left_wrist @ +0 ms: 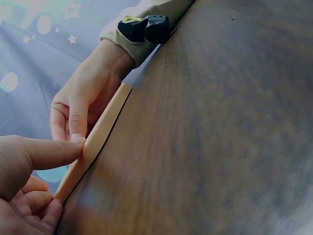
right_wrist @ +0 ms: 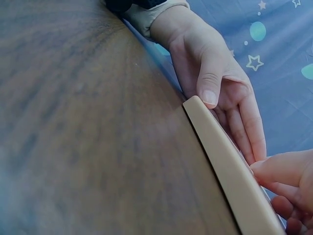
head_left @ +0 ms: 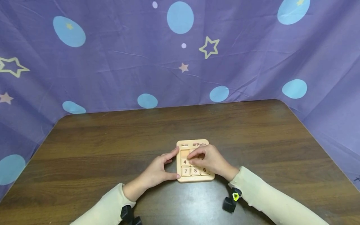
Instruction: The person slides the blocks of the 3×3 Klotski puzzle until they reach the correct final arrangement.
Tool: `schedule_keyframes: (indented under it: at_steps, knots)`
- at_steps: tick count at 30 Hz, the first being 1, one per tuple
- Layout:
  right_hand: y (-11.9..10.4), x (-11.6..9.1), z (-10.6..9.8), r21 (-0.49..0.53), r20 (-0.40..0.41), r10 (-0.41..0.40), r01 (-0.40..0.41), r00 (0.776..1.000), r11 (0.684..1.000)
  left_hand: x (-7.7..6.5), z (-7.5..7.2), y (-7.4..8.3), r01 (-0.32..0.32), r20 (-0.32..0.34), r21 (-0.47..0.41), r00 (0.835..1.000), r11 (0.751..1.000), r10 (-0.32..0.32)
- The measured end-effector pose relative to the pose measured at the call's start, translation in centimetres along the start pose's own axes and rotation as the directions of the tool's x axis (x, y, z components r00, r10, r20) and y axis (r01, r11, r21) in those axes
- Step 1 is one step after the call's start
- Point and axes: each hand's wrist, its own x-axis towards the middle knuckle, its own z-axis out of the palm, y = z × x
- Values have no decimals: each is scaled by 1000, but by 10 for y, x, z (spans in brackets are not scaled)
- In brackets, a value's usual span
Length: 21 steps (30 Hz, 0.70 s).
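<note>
A wooden number sliding puzzle point(head_left: 196, 179) lies flat on the table, its tiles set inside a raised frame. Tiles 4 point(head_left: 184, 162), 7 point(head_left: 185, 171), 8 point(head_left: 195, 171) and 6 point(head_left: 204, 170) can be read; a bare slot point(head_left: 184, 153) shows at the upper left. My left hand point(head_left: 155, 172) rests along the frame's left edge, thumb by the lower corner, fingers stretched toward the upper one. Over the right side is my right hand point(head_left: 209, 160), index fingertip and thumb touching down beside tile 4. It covers several tiles. Both wrist views see the frame edge-on, its tiles hidden.
The brown wooden table point(head_left: 112, 140) extends around the puzzle on all sides. A purple curtain point(head_left: 118, 62) with stars and blue dots hangs behind its far edge. Black wrist devices point(head_left: 229, 204) sit at the cuffs of both pale sleeves point(head_left: 270, 195).
</note>
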Motion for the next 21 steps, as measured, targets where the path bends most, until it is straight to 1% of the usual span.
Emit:
schedule_keyframes:
  at_steps: [5,11,17,21]
  knots:
    - [-1,0,-4,22,0,2,-2,1000,1000,0,0,0,-12,6,0,1000,1000,12]
    - [-2,2,-10,58,-21,22,-21,1000,998,1,-1,0,-10,3,5,1000,1000,10]
    - [0,1,-15,10,-76,48,-47,996,999,0,-1,-1,-4,1,-1,1000,1000,4]
    - [2,1,-17,-39,-100,39,-43,994,998,-1,-2,0,-1,-3,-4,1000,1000,1]
